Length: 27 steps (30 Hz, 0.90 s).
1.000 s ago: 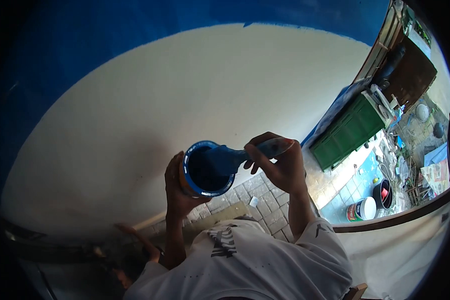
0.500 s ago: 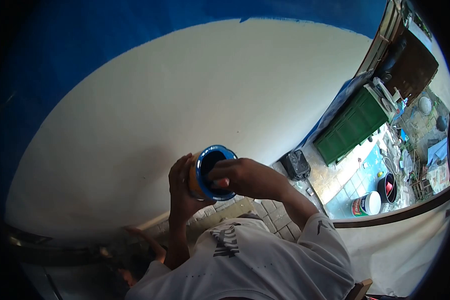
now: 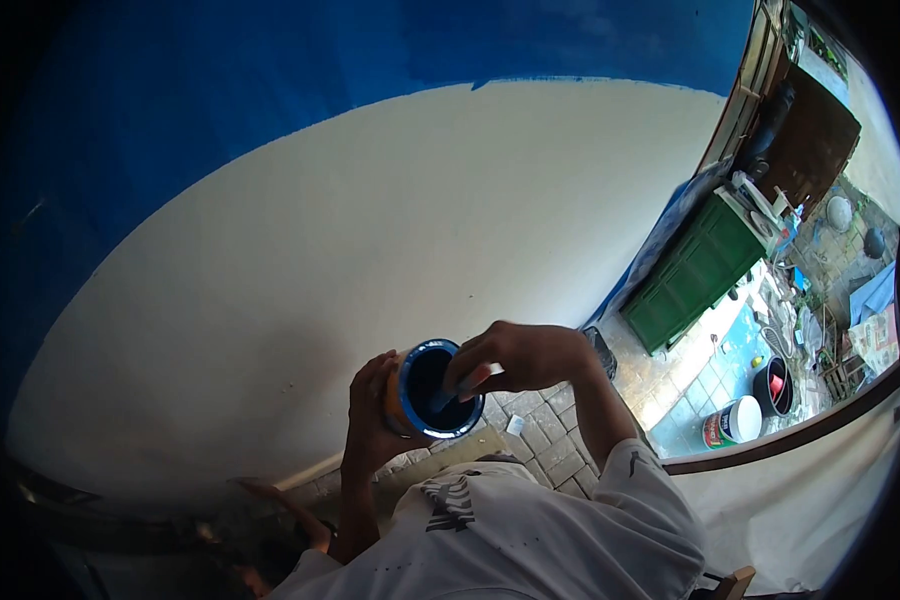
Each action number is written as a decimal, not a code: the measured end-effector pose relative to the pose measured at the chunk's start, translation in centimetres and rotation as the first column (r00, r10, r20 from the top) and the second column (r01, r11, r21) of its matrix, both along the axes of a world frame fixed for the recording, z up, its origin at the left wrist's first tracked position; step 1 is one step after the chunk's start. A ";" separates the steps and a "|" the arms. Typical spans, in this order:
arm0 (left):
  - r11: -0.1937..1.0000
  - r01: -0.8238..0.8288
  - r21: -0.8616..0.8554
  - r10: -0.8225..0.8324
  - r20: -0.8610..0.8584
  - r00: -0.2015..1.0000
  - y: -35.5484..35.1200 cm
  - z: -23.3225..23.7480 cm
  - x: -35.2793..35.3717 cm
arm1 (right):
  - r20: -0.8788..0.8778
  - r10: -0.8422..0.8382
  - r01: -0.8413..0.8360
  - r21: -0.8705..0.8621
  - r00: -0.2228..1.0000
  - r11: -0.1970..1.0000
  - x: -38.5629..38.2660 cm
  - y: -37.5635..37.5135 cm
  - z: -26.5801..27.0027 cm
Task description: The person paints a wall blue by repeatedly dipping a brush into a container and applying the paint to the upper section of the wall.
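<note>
A round paint can [image 3: 406, 405] with a blue-smeared rim and blue paint inside is tilted in front of my chest. My left hand [image 3: 372, 415] is wrapped round its left side. Over the can's mouth, my right hand [image 3: 518, 358] grips a paintbrush [image 3: 482, 378] by its pale and reddish handle. The lower end of the brush is down inside the can, and its tip cannot be made out.
Ahead stands a wall, white below [image 3: 370, 220] and blue above [image 3: 300, 70]. To the right are a green cabinet [image 3: 695, 270], a white bucket [image 3: 735, 424], a black tub [image 3: 773, 385] and a black bag [image 3: 600, 354]. Another person's arm [image 3: 295, 507] shows at lower left.
The can sits lower in view, as does the wall's paint edge. My right hand has risen relative to the can, and more of the brush shows.
</note>
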<state>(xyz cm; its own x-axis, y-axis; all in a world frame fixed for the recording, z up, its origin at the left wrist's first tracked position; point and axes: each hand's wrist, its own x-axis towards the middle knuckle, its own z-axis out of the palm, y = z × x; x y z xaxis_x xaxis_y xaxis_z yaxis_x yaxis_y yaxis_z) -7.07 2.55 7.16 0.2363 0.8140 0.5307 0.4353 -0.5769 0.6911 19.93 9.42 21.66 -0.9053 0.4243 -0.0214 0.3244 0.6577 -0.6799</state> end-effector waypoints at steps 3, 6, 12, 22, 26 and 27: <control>0.991 0.042 -0.130 -0.011 0.232 0.973 0.0 -0.2 0.7 | -0.344 -0.097 0.096 -0.021 0.934 0.995 1.7 -0.3 0.6; 0.984 0.072 -0.162 -0.015 0.326 0.945 0.5 0.6 1.6 | -0.424 -0.215 0.217 -0.043 0.880 0.975 2.2 -0.5 0.8; 0.992 -0.028 -0.123 0.045 0.138 0.989 1.0 2.2 2.2 | -0.652 -0.466 0.404 -0.258 0.598 0.878 3.4 -0.8 0.9; 0.980 -0.047 -0.194 0.094 0.240 0.966 0.6 1.0 1.6 | -0.663 -0.741 0.553 -0.582 0.102 0.596 5.1 0.0 -0.8; 0.981 -0.046 -0.190 0.099 0.284 0.954 0.8 0.9 1.6 | -0.697 -0.717 0.429 -0.639 0.030 0.639 5.6 0.8 -0.9; 0.984 -0.042 -0.176 0.092 0.286 0.954 0.8 0.8 1.5 | -0.707 -0.707 0.391 -0.649 0.006 0.653 5.7 1.0 -0.6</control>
<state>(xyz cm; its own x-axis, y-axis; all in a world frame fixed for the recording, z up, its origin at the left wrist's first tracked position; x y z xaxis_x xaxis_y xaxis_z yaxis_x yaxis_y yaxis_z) -5.54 3.30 7.98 0.0331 0.9049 0.4243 0.2341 -0.4198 0.8769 25.64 10.43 21.07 0.1406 0.9227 0.3589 -0.3664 0.3852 -0.8470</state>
